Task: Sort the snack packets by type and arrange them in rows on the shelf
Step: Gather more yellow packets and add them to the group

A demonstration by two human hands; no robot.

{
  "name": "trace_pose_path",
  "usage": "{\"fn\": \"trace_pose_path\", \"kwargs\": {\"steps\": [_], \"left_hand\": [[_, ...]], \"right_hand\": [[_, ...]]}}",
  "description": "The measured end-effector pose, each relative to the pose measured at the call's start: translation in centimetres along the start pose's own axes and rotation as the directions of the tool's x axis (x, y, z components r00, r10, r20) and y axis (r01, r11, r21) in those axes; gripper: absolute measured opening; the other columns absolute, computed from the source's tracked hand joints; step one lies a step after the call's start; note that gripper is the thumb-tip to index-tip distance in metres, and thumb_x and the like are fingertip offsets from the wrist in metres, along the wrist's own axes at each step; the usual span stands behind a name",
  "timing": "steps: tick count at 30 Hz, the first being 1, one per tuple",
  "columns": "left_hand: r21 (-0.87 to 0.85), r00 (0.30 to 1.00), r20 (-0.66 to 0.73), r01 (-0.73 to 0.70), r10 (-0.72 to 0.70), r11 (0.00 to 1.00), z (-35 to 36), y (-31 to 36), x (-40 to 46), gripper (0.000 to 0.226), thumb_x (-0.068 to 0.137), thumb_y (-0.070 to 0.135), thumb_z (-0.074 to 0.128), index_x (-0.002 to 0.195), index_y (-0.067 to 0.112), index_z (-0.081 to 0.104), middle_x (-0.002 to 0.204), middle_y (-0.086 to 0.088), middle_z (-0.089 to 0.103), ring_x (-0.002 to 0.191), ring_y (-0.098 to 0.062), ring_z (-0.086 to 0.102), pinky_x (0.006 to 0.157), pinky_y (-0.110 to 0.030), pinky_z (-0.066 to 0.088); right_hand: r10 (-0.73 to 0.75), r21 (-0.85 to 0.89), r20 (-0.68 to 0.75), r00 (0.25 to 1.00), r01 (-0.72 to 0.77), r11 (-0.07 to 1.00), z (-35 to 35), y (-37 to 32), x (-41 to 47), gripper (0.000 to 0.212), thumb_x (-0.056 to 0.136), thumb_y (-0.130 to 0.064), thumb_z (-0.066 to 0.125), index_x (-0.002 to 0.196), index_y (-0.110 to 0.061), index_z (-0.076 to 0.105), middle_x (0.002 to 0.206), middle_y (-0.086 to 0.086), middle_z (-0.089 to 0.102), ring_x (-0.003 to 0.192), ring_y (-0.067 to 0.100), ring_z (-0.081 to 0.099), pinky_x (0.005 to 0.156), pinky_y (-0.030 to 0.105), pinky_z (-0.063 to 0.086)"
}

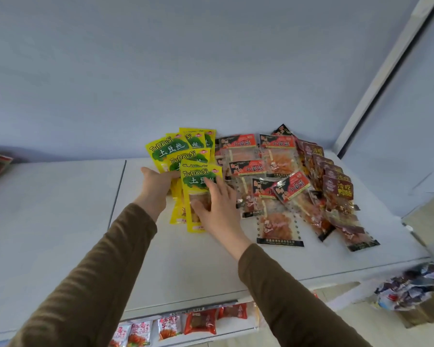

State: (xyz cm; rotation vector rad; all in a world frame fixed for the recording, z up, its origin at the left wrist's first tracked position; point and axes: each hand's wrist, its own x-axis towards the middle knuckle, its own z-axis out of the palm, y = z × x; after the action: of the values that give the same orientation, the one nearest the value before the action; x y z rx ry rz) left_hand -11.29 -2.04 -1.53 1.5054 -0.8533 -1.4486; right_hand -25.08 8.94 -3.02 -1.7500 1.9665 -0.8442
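While resting on the white shelf (161, 259), right hand (214, 209) spread flat, grip open, fingers pressing the front yellow packet (198, 181); left hand (156, 184) curled around the yellow stack's (178, 149) left edge. Just beside, rightward: red-labelled packets (266, 171), then dark maroon packets (333, 181).

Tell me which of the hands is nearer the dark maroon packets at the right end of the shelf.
Right. The right hand lies flat on the front yellow packet, with the red-label packets between it and the maroon packets. The left hand is farther, at the yellow pile's left edge.
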Motion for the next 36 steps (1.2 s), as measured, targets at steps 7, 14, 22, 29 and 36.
{"fn": "trace_pose_path", "kwargs": {"steps": [7, 14, 22, 29, 36], "left_hand": [[0.030, 0.989, 0.143, -0.039, 0.034, 0.999, 0.1, 1.7, -0.8, 0.018, 0.099, 0.013, 0.054, 0.104, 0.008, 0.070, 0.083, -0.009, 0.069, 0.067, -0.022, 0.061, 0.066, -0.033, 0.052], [-0.257, 0.868, 0.470, -0.040, 0.161, 0.966, -0.3, 1.3, -1.9, 0.049, 0.101, 0.046, 0.056, 0.140, 0.015, 0.059, 0.130, -0.015, 0.070, 0.114, -0.032, 0.071, 0.090, -0.045, 0.059], [-0.197, 0.962, 0.228, -0.107, 0.152, 0.975, -0.3, 0.8, -1.1, 0.054, 0.083, -0.017, 0.069, 0.127, 0.011, 0.054, 0.111, -0.016, 0.075, 0.090, -0.032, 0.075, 0.069, -0.042, 0.061], [-0.176, 0.938, 0.276, -0.165, 0.210, 0.970, -1.3, 1.4, -1.1, 0.054, 0.085, -0.023, 0.061, 0.128, 0.009, 0.057, 0.117, -0.020, 0.072, 0.096, -0.034, 0.073, 0.076, -0.046, 0.063], [-0.154, 0.946, 0.262, -0.151, 0.188, 0.976, -1.4, 0.9, -1.8, 0.059, 0.086, -0.021, 0.062, 0.136, 0.009, 0.050, 0.126, -0.023, 0.069, 0.107, -0.039, 0.071, 0.079, -0.045, 0.063]], "right_hand": [[-0.022, 0.201, -0.059, 0.998, 0.033, 0.979, -0.4, -0.4, 2.8, 0.051, 0.099, -0.036, 0.056, 0.148, -0.035, 0.044, 0.164, -0.010, 0.022, 0.148, 0.020, 0.012, 0.121, 0.048, 0.024], [-0.063, 0.268, 0.001, 0.998, 0.060, 0.962, 0.0, -1.0, 5.2, 0.053, 0.097, -0.039, 0.062, 0.147, -0.038, 0.045, 0.168, -0.005, 0.017, 0.154, 0.022, 0.010, 0.123, 0.049, 0.020], [-0.102, 0.545, -0.026, 0.994, 0.099, 0.832, 0.3, -1.2, 6.1, 0.047, 0.098, -0.015, 0.051, 0.142, -0.031, 0.048, 0.157, -0.010, 0.032, 0.149, 0.008, 0.021, 0.120, 0.033, 0.021], [-0.040, 0.158, 0.016, 0.999, 0.037, 0.987, -2.4, -2.2, 13.6, 0.053, 0.100, 0.001, 0.044, 0.151, -0.008, 0.038, 0.149, 0.012, 0.050, 0.136, 0.029, 0.047, 0.110, 0.039, 0.042], [-0.084, -0.282, 0.132, 0.988, 0.118, 0.952, -1.4, -2.1, 15.6, 0.033, 0.096, -0.002, 0.047, 0.129, -0.003, 0.049, 0.111, 0.018, 0.066, 0.115, 0.040, 0.054, 0.084, 0.043, 0.046]]}}
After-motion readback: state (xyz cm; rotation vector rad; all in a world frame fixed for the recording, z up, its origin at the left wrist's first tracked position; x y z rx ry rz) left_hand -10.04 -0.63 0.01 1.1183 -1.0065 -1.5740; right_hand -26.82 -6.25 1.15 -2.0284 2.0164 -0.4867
